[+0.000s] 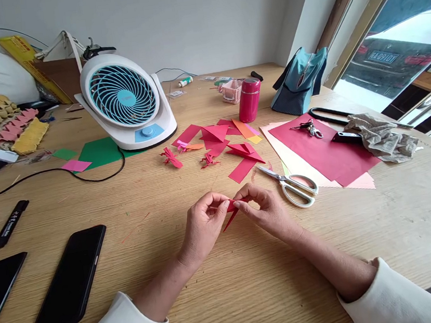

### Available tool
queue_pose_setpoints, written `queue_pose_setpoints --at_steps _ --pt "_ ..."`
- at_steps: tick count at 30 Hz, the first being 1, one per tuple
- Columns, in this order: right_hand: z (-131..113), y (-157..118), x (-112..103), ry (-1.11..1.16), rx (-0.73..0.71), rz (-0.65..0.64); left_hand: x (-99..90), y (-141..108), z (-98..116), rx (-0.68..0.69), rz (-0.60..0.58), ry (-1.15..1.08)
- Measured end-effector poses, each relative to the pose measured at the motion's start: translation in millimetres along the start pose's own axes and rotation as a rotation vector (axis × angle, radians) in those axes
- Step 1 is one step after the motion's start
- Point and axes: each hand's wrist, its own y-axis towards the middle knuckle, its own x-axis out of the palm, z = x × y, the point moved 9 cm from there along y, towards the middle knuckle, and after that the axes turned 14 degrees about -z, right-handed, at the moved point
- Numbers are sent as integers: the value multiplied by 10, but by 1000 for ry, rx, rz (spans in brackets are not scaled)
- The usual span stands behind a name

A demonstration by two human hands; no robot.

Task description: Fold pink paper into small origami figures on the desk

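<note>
Between my two hands is a small folded piece of red paper [231, 219], with a thin point sticking down toward the table. My left hand [206, 224] pinches its left side between thumb and fingers. On the right side, my right hand [265, 209] pinches it the same way, the fingertips of both hands close together. Beyond my hands lie folded red paper figures [208, 159] and several red paper pieces [242, 170]. White-handled scissors [298, 191] rest just right of my right hand, blades pointing to the back left.
A white fan [163, 116] stands at the back left, its cable on the table. Two phones [70, 280] and a black marker [11, 224] lie at left. A pink bottle [249, 100], blue bag [300, 83], red sheets [328, 154] and crumpled cloth [385, 138] are farther right.
</note>
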Motion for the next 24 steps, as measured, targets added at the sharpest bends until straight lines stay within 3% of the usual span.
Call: queue_pose_setpoints --at_steps 8,18,24 --pt "-14 -32 -24 -17 -19 57 32 -6 -22 19 -19 26" --pt "-85 -32 -9 -20 -60 42 39 -77 276 241 18 366" --pt "-104 -46 -33 -4 -87 68 51 -93 317 259 27 402"
